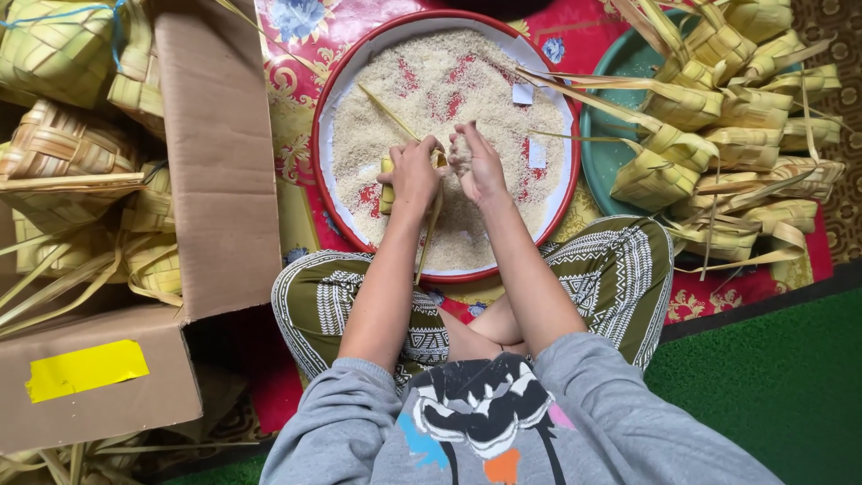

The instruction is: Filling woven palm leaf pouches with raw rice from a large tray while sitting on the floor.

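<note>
1. Woven palm pouch (391,184) sitting in the left hand (415,176), fingers curled round it, held low over the rice tray (334,108) near its middle.
2. Right hand (476,163) hovering just beside the pouch, fingertips bunched together on a pinch of rice (460,154).
3. Risking spills here: grains probably slipping past the small opening and dropping back onto the tray, or onto the red mat (296,54) if the hands drift toward the rim.
4. Possibly overfilling too; cannot tell how full the pouch is, since the fingers are hiding its mouth.
5. Loose leaf strips (388,110) trailing from the pouch across the rice, likely snagging the right hand or flicking grains about.
6. Small white paper bits (523,93) lying on the rice, well placed for getting scooped up by mistake.
7. Sitting cross-legged, knees touching the near rim, so a leg shift could be tipping the tray.
8. Crowding the far right: green basin (603,154) piled with woven pouches, long strips reaching over the tray edge.
9. Flanking the left: open cardboard box (215,153) holding more pouches, its flap close beside the tray, narrowing the left elbow's room.
</note>
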